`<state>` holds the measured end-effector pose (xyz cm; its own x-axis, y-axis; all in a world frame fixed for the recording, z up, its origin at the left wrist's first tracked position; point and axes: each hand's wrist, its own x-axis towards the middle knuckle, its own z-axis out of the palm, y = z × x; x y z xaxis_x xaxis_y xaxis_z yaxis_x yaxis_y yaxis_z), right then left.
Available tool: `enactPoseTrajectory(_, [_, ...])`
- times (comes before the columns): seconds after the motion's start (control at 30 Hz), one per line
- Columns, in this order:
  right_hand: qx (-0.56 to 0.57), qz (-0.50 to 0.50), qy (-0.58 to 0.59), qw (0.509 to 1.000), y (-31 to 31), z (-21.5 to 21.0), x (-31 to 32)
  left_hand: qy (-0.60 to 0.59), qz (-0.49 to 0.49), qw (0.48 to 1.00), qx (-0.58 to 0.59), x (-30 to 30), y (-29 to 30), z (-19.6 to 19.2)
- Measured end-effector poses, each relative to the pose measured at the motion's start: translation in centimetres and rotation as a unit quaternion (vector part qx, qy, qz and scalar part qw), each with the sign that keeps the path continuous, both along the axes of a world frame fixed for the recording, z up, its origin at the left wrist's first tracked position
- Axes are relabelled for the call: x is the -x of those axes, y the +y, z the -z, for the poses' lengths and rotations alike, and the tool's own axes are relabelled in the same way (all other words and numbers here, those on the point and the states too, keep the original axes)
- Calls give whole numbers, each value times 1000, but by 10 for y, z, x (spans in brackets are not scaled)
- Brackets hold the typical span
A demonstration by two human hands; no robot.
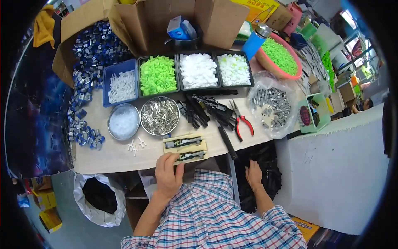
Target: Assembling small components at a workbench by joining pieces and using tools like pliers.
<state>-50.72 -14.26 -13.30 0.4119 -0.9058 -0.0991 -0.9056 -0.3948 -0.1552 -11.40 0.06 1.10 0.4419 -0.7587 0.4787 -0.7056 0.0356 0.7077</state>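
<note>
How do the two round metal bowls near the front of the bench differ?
The left metal bowl holds pale, translucent white pieces; the right metal bowl holds shiny silver metal pins. The left bowl looks slightly smaller than the right one. The left bowl sits below the blue tray of white parts; the right bowl sits below the tray of green parts. Both are round, shiny, nearly full, and stand side by side, upright.

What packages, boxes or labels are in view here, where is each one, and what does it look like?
Blue and white carton: back centre, inside the open brown cardboard box.
Yellow printed box: back right, flat.
Green container with round dark red label: right table edge.
Yellow boxes: floor, lower left.
</note>
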Motion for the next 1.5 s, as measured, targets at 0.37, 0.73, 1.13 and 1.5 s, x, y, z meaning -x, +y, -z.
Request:
enactPoseTrajectory(0.37, [-57, 18, -30, 998, -11, -37, 13, 46, 43, 998, 22, 2, -16, -11])
enactPoseTrajectory(0.73, [-96, 48, 31, 994, -12, -18, 13, 34, 46, 998, 35, 2, -14, -7])
enactPoseTrajectory(1.13, [70, 163, -237, 955, -28, -32, 15, 74, 51, 995, 36, 2, -16, -16])
enactPoseTrajectory(1.5, [-46, 265, -691, 671, -18, -164, -88, 228, 236, 945, -10, 22, -32, -42])
